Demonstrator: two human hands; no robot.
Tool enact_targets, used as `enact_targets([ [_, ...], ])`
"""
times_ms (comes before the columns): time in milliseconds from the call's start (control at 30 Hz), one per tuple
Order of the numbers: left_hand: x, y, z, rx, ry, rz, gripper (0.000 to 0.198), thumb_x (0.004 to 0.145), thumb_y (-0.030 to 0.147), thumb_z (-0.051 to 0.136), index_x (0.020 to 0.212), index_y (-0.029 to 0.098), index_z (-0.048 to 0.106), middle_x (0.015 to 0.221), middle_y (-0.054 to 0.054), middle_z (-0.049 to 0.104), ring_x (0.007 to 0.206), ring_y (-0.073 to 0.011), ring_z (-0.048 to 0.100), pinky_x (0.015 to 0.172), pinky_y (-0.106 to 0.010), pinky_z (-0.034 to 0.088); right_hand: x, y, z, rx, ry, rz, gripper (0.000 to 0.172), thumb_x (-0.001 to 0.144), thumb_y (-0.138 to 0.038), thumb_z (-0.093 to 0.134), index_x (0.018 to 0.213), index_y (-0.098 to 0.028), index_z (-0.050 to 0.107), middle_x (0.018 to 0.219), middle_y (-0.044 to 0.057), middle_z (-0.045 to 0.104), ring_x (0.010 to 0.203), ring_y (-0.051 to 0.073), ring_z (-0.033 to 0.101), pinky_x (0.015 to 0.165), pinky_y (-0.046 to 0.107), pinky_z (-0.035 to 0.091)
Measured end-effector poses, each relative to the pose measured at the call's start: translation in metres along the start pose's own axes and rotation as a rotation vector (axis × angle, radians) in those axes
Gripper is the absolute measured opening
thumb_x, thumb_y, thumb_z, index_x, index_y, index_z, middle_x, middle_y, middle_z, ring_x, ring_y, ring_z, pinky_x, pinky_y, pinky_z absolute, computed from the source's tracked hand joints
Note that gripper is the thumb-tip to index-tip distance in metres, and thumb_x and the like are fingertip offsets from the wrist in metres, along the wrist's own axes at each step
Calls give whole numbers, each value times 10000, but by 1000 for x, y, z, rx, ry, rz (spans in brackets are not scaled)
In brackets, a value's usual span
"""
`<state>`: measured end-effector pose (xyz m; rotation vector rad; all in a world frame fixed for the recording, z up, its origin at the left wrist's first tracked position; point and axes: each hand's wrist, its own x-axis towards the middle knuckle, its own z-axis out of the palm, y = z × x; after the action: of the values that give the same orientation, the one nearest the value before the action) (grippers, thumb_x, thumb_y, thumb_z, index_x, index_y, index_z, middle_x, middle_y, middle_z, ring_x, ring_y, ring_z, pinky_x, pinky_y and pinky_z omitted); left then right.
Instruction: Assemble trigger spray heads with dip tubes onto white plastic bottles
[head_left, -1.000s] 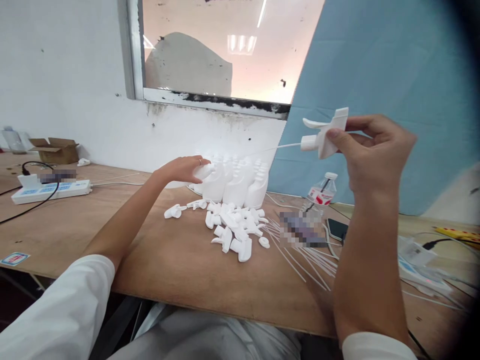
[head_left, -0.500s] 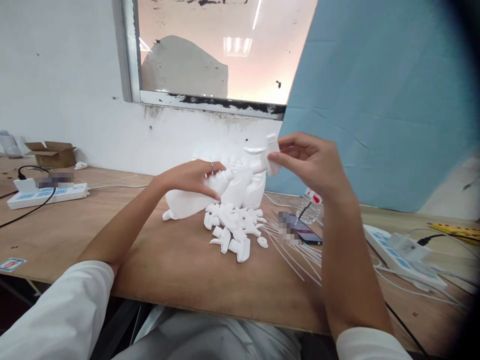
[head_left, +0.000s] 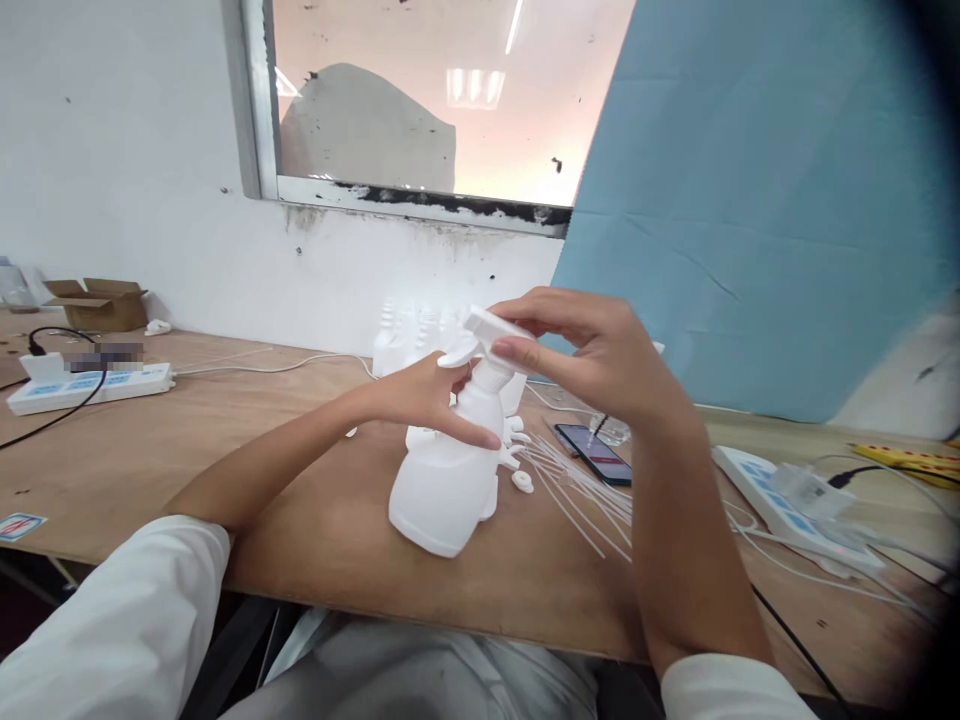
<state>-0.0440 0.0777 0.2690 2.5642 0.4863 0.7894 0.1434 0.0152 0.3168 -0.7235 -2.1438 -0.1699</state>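
A white plastic bottle (head_left: 444,490) is tilted over the table in front of me, its base toward me and its neck up to the right. My left hand (head_left: 431,400) is closed around its upper body. On the bottle's neck sits a white trigger spray head (head_left: 486,328), its lever pointing left. My right hand (head_left: 585,345) pinches this spray head from the right between thumb and fingers. Behind the bottle, partly hidden, lie more white spray-head parts (head_left: 513,452). A small white ring-shaped piece (head_left: 523,482) rests to their right.
Several white bottles (head_left: 405,335) stand at the back by the wall. Thin white tubes (head_left: 574,495) lie right of the parts, beside a phone (head_left: 596,455). Power strips lie left (head_left: 94,388) and right (head_left: 787,510). A cardboard box (head_left: 101,303) stands at the far left.
The bottle has turned from lying leftward to tilting with its base toward me, covering much of the parts pile. My right hand has moved left and brought the spray head onto its neck.
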Motion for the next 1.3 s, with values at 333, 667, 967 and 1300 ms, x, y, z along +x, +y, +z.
enact_targets([
  [333, 0, -10, -9, 38, -219, -33, 616, 614, 578, 768, 1030, 179, 553, 979, -59, 616, 824, -197, 589, 669, -276, 451, 1, -2, 3, -9, -104, 49, 238, 895, -370, 565, 1027, -257, 728, 949, 32, 713, 791, 173, 614, 670, 293, 464],
  [667, -24, 15, -46, -115, 187, 149, 401, 811, 511, 652, 1006, 173, 564, 897, -55, 636, 713, -127, 616, 579, -221, 471, 3, -9, 13, 184, -95, 112, 229, 836, -428, 653, 904, -224, 732, 814, 33, 660, 697, 148, 529, 609, 278, 401],
  [967, -34, 29, -42, -84, 269, 157, 316, 853, 465, 627, 928, 160, 600, 639, -2, 610, 531, -99, 575, 488, -214, 467, -7, 4, 36, 595, -77, 301, 338, 786, -519, 683, 836, -190, 625, 787, 25, 608, 727, 156, 568, 640, 268, 453],
  [1300, -35, 26, -46, -37, 268, 151, 297, 857, 446, 625, 840, 155, 568, 667, -11, 626, 546, -98, 584, 499, -213, 469, -43, 6, 95, 1353, -51, 434, 373, 863, -535, 504, 972, -191, 592, 742, 53, 616, 664, 202, 604, 618, 369, 511],
])
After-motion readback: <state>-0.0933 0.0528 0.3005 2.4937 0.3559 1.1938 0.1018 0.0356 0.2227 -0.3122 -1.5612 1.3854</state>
